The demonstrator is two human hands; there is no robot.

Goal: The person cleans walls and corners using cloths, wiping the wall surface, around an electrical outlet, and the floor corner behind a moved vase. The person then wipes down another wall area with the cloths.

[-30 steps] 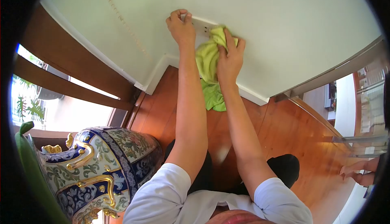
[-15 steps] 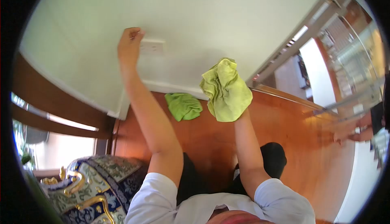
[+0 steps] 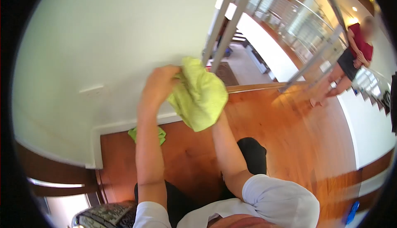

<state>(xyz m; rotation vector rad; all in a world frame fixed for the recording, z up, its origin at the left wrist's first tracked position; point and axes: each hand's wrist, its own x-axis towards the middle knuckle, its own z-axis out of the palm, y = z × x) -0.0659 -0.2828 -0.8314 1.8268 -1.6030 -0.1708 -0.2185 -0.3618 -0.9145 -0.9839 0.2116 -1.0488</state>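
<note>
A crumpled yellow-green cloth [image 3: 200,97] covers my right hand, whose fingers are hidden beneath it; only the wrist and forearm show below. The cloth is held up in front of the pale wall. My left hand [image 3: 159,83] is at the cloth's upper left edge, slightly blurred, with its fingers bent closed against the fabric. On the wooden floor by the skirting board lies a second, greener cloth [image 3: 160,135], partly hidden behind my left forearm.
A wall socket [image 3: 92,90] is at left on the wall. Metal-railed glass panels [image 3: 231,25] stand at right beside a ledge. A person in a red top [image 3: 360,42] stands farther back. A patterned item [image 3: 107,215] is at lower left.
My left hand has come away from near the wall socket to the cloth over my right hand. The view has swung right, bringing the other person into sight.
</note>
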